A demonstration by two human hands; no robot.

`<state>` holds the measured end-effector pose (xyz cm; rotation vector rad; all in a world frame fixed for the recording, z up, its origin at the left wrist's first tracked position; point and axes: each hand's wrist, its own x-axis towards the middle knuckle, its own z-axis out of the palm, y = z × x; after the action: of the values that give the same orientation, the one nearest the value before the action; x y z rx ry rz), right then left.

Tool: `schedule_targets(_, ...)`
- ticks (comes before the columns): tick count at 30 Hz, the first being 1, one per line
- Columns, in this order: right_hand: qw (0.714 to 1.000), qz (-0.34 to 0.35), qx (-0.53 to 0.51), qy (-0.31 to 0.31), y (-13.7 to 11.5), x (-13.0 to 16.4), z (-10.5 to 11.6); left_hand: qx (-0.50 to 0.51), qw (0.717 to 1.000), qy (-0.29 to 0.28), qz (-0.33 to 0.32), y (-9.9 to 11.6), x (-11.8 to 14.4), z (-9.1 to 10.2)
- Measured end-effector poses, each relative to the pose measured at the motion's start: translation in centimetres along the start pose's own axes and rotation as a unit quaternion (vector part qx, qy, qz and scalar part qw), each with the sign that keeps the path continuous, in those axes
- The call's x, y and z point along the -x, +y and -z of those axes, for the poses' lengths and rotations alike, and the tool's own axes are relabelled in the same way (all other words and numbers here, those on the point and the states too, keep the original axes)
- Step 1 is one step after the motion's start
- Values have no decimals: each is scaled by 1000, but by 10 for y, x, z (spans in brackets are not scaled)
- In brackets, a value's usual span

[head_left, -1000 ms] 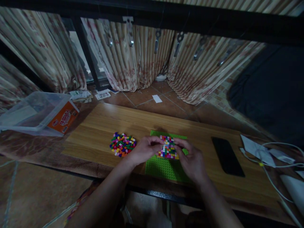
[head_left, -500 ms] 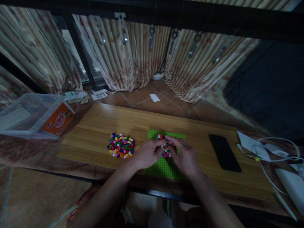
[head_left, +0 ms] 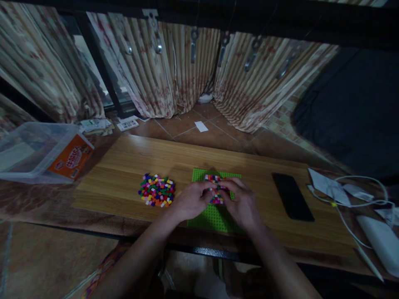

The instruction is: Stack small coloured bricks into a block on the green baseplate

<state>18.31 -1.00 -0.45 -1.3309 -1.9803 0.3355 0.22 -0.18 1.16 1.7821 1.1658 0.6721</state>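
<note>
Both hands meet over the green baseplate (head_left: 215,216), which lies flat on the counter (head_left: 131,166) near its front edge. The left hand (head_left: 191,202) and right hand (head_left: 241,205) have their fingers curled in on the patch of small coloured bricks (head_left: 215,189) built on the plate's far half; whether either pinches a loose brick cannot be told, since the fingertips hide it. The loose brick pile (head_left: 156,190) sits just left of the plate, apart from it.

Risks, as I judge them: the light is dim and the bricks tiny, so one could go on a wrong stud or slip out and roll off the front edge. Uneven pressing could slide the plate or pop neighbouring bricks loose. The left forearm passes near the pile and could scatter it. The phone (head_left: 292,196) lies well to the right
</note>
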Motion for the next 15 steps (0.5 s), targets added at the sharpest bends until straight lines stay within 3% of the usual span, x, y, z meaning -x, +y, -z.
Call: schedule_targets(15, 998, 56, 29, -17, 7, -2, -2, -17, 1000, -22, -3, -5, 0, -1)
